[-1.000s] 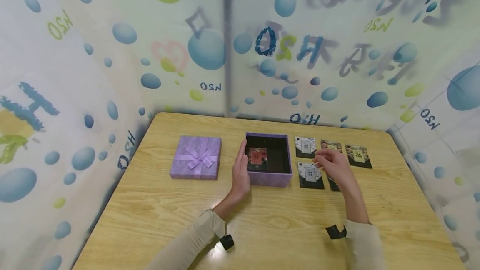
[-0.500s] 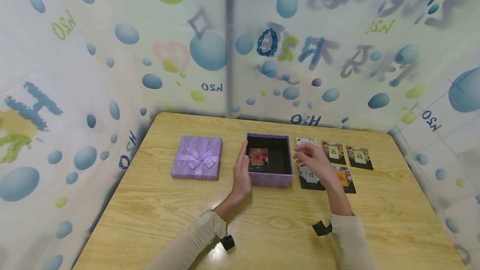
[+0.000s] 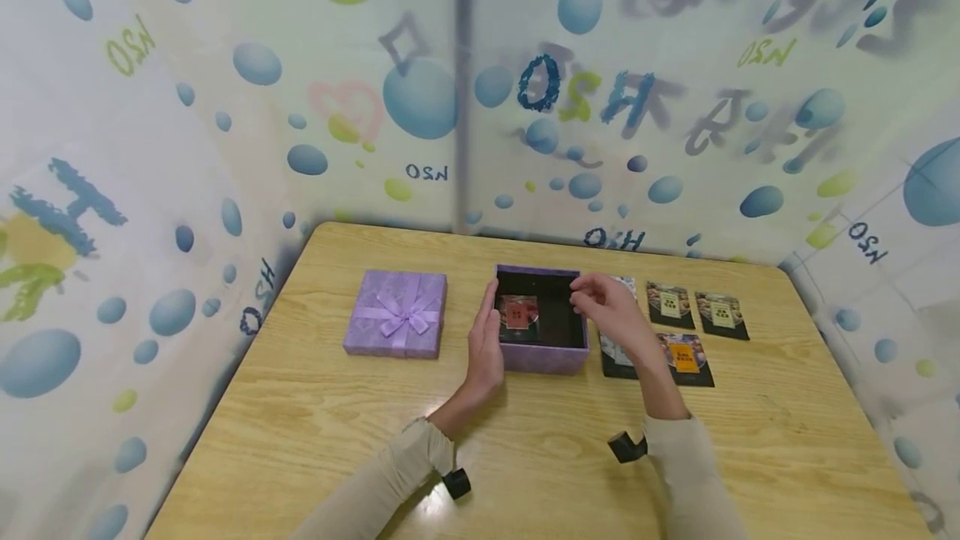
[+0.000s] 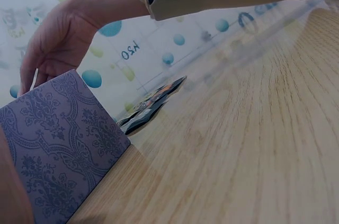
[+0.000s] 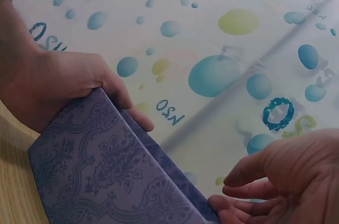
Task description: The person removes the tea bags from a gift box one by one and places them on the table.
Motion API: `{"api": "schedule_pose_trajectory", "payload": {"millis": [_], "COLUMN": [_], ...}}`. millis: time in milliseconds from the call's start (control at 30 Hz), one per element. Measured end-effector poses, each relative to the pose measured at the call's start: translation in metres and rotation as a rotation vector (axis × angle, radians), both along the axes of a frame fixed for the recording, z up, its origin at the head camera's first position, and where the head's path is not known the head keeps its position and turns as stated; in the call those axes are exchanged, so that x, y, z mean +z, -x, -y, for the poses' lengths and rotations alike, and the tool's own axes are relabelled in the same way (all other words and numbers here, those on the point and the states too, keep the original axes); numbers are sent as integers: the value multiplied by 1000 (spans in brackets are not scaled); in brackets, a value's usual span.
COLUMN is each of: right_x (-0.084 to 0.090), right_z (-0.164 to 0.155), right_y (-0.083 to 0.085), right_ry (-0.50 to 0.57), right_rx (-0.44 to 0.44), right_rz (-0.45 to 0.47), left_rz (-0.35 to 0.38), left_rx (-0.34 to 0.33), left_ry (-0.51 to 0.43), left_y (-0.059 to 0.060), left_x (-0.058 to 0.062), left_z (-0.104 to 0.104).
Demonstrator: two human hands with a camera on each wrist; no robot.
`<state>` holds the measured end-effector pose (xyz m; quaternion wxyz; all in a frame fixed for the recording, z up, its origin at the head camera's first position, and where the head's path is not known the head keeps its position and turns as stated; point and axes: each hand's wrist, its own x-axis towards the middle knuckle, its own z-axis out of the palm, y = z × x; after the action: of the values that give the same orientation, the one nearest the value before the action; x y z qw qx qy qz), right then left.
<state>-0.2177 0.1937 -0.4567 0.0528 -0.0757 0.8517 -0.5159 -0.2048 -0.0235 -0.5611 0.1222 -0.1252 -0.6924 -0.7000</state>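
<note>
Swinging in from the cards [image 3: 678,327], the right hand [image 3: 609,311] is now hovering over the purple box [image 3: 542,319], fingers pinched together, contents unclear; the left hand [image 3: 483,346] is still bracing the box's left wall, fingers straight.

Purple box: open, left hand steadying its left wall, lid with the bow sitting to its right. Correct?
Not quite. The lid with the bow lies to the left of the purple box, not the right; the head view shows it. What lies to the right is a group of cards. The rest holds: the box is open and the left hand rests against its left wall.
</note>
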Motion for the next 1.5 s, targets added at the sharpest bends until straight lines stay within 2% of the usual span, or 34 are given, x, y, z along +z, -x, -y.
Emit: {"api": "schedule_pose_trajectory", "payload": {"millis": [267,700,1000,1100,1333,1500], "right_x": [2,-7,-19,-24,-28,-27], "right_z": [12,44,64,67,72,73], "right_y": [8,13,20,22,24,25], "right_ry": [-95,-215,-383,-408,-462,-461], "right_rx": [28,158,224,218,132,147], "right_rz": [-12,-22,39,58,102,135], "left_rz": [-1,5,4,-9,-19,-20], "left_rx": [4,-9,-5,-4,5,5], "left_ry": [8,9,13,8,13,11], "left_y": [1,1,-1,-2,-2,-1], "left_x": [-1,2,2,2,3,2], "left_z": [0,1,2,2,1,1]}}
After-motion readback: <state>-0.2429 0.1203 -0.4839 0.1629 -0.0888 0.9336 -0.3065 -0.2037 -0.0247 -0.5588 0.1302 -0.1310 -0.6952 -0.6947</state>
